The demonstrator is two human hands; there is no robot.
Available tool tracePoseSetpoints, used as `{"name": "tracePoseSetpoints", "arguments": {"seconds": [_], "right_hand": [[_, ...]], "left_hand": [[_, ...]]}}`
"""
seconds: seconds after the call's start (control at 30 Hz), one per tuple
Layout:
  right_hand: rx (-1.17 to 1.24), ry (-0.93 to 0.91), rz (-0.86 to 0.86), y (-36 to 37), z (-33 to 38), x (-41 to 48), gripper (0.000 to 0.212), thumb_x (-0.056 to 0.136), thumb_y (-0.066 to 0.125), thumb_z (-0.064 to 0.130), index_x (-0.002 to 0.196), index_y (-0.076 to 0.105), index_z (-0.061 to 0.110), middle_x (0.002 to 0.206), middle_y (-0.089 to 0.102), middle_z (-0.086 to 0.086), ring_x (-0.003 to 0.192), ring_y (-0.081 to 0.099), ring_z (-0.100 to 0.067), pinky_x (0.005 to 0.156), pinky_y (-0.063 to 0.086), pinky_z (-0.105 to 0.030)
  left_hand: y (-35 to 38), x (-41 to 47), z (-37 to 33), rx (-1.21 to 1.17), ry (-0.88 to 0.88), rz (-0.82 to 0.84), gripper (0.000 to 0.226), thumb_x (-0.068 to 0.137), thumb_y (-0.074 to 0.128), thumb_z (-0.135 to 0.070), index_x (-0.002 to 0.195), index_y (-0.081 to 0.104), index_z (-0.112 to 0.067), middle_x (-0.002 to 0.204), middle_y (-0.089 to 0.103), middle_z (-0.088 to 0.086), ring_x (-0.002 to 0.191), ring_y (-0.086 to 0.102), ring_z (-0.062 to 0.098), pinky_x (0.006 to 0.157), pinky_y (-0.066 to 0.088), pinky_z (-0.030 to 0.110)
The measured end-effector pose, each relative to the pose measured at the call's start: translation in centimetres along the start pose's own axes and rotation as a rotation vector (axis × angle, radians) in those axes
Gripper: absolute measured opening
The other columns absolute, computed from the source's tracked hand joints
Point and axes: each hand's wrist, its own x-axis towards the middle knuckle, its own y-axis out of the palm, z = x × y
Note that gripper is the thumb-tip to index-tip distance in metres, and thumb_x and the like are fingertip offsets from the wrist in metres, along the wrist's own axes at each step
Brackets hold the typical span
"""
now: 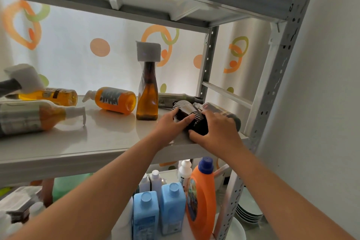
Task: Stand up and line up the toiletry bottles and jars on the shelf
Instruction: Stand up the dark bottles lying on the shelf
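Left hand [171,124] and right hand [220,132] curl their fingers around a fallen dark bottle [198,122]; next it probably needs standing up on the shelf [97,138].

Patterned curtain [78,48], orange detergent jug [202,200], blue bottles [146,218], stacked plates [247,212]

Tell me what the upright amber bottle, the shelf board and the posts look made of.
Amber bottle: glossy, clear tinted plastic or glass; light passes through it, which one I cannot tell. Shelf board: smooth, pale, faintly glossy, likely laminate or coated metal; it dimly mirrors the bottles. Posts: matte grey painted metal, judging by the punched holes.
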Motion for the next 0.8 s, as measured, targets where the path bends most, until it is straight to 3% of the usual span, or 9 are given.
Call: {"name": "tracePoseSetpoints", "arguments": {"seconds": [0.27,0.5,0.8], "right_hand": [[-0.045,0.114,-0.033,0.1,0.0,-0.3,0.062,0.079,0.048,0.061,0.122,0.05,0.016,0.113,0.062,-0.006,0.112,0.044,-0.027,0.094,0.029,-0.039],[-0.03,0.135,0.005,0.7,0.0,-0.4,0.068,0.084,0.042,0.061,0.136,0.037,0.017,0.124,0.058,-0.006,0.119,0.04,-0.028,0.096,0.031,-0.04],[0.011,0.132,0.03,1.0,0.2,-0.1,0.074,0.084,0.044,0.061,0.142,0.03,0.017,0.133,0.052,-0.005,0.125,0.036,-0.029,0.101,0.03,-0.041]], "left_hand": [[0.3,0.1,0.2,0.084,0.053,0.011,0.076,0.083,0.062,-0.047,0.147,0.029,-0.023,0.149,0.039,0.004,0.135,0.037,0.02,0.103,0.034,0.031],[0.3,0.2,-0.1,0.08,0.005,0.044,0.078,0.083,0.061,-0.048,0.148,0.024,-0.023,0.149,0.038,0.006,0.135,0.037,0.024,0.109,0.035,0.039],[-0.2,-0.4,-0.5,0.052,0.011,0.042,0.069,0.088,0.061,-0.036,0.146,0.03,-0.016,0.145,0.044,0.006,0.132,0.041,0.022,0.109,0.036,0.038]]}}
